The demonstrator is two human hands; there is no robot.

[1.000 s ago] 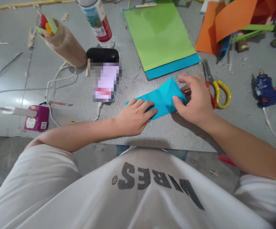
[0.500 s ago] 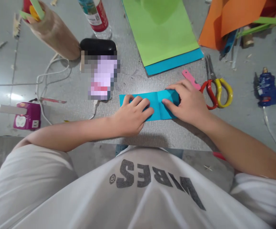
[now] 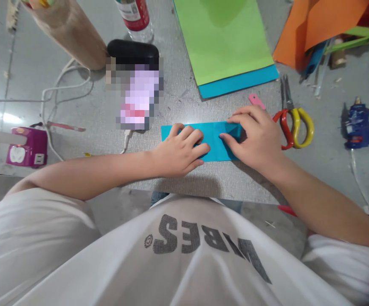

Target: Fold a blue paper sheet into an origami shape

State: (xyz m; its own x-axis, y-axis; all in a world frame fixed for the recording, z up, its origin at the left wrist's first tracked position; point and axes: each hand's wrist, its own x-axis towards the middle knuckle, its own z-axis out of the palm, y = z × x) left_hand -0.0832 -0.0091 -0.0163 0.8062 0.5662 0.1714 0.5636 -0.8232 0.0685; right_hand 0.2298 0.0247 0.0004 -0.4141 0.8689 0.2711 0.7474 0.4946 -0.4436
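Observation:
A folded strip of blue paper (image 3: 214, 142) lies crosswise near the front edge of the table, with a faint crease across it. My left hand (image 3: 179, 151) rests on its left part, fingers spread and pressing it down. Around the right end, my right hand (image 3: 257, 136) has its thumb on top and its fingers at the far edge, pinching the paper. That end bends up a little towards the palm, which partly hides it. Just right of this hand are scissors (image 3: 294, 123) with red and yellow handles, and a pink piece (image 3: 256, 101) lies behind it.
Green sheets (image 3: 225, 46) lie over blue ones at the back. Orange paper (image 3: 327, 25) is at the back right, a blue glue gun (image 3: 359, 123) at the right. A phone (image 3: 139, 95), black case (image 3: 133, 51), bottle (image 3: 136, 19), tan cylinder (image 3: 72, 36) and purple plug adapter (image 3: 28, 146) stand left.
The paper's right end now bends up more in my right hand, and the crease looks flatter. My left hand stays on the paper, its thumb now showing. The whole view has shifted slightly.

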